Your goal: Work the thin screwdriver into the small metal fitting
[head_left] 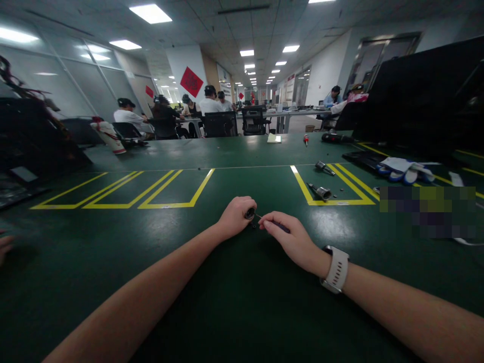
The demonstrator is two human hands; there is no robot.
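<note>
My left hand is closed around a round metal part, whose dark hollow end faces right. A small dark piece shows just below it, by the table surface. In my right hand is a thin screwdriver, pinched by its dark handle. Its slim shaft points left at the hollow end; whether the tip touches is too small to tell. To the right, inside a yellow-taped area, lie a silvery metal part with a pointed end and a second metal part. Tiny dark bits are beside them.
Yellow tape outlines mark the green table. Farther right are blue-white gloves, a power tool and a red screwdriver. A paper pad lies at the back. Another person's hand shows at the left edge.
</note>
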